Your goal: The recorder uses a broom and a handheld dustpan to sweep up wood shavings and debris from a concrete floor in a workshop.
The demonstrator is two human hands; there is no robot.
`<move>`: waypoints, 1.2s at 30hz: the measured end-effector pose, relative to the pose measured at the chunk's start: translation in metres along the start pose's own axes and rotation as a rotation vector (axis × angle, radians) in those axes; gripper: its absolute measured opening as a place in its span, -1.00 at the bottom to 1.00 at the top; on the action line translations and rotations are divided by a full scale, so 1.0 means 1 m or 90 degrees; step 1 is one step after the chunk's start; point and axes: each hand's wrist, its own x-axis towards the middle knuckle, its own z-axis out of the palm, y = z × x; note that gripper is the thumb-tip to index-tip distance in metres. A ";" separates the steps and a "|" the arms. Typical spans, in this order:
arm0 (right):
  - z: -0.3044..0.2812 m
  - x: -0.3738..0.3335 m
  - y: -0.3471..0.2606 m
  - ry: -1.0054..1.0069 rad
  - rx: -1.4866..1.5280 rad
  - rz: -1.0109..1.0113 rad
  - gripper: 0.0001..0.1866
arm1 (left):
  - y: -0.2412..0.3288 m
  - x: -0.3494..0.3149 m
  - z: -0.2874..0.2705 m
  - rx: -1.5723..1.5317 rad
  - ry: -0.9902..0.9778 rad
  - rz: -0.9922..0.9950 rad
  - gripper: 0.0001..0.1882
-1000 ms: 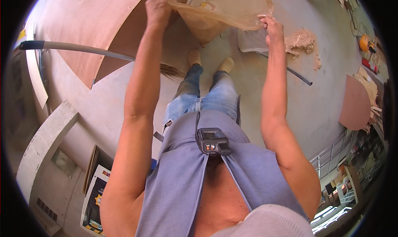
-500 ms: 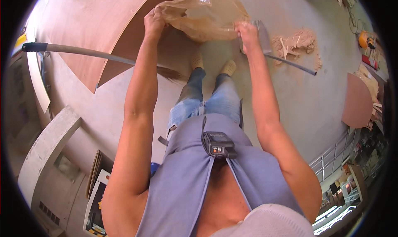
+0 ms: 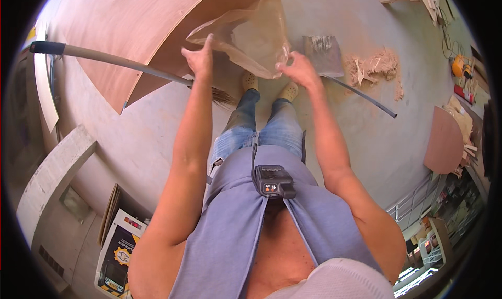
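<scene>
A thin, see-through yellowish plastic bag (image 3: 246, 53) hangs in front of me above my feet, its mouth spread wide. My left hand (image 3: 201, 59) is beside the bag's left edge, with thumb and fingers apart. At the opposite edge, my right hand (image 3: 302, 70) pinches the rim between thumb and fingers. A broom (image 3: 125, 65) with a pale handle slants behind my left forearm, its bristles (image 3: 222, 96) near my shoes. To the right of my right hand lies a dustpan (image 3: 323, 56) with a long grey handle (image 3: 363, 96).
A heap of sawdust and wood scraps (image 3: 374, 69) lies on the floor right of the dustpan. Large curved plywood (image 3: 120, 32) stands at the far left. A half-round board (image 3: 444, 142) and an orange power tool (image 3: 461, 66) are at the right. A pale curved piece (image 3: 52, 168) stands left.
The bag has come lower and nearer, uncovering the dustpan. My left hand has lowered slightly and its fingers have spread off the rim; my right hand has moved down and left.
</scene>
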 end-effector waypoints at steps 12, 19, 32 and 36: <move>0.009 0.145 -0.043 0.179 -0.315 -0.144 -0.43 | -0.007 -0.018 0.023 -0.022 -0.176 -0.058 -0.47; -0.072 0.127 -0.044 0.317 -0.033 -0.159 -0.78 | -0.006 0.009 -0.025 -0.206 -0.224 0.066 -0.73; -0.084 0.148 -0.057 0.275 -0.254 -0.145 -0.58 | -0.027 0.036 -0.031 0.077 -0.155 0.051 -0.54; -0.078 0.160 -0.063 0.389 -0.398 -0.319 -0.44 | -0.014 0.025 -0.040 0.103 -0.100 0.080 -0.49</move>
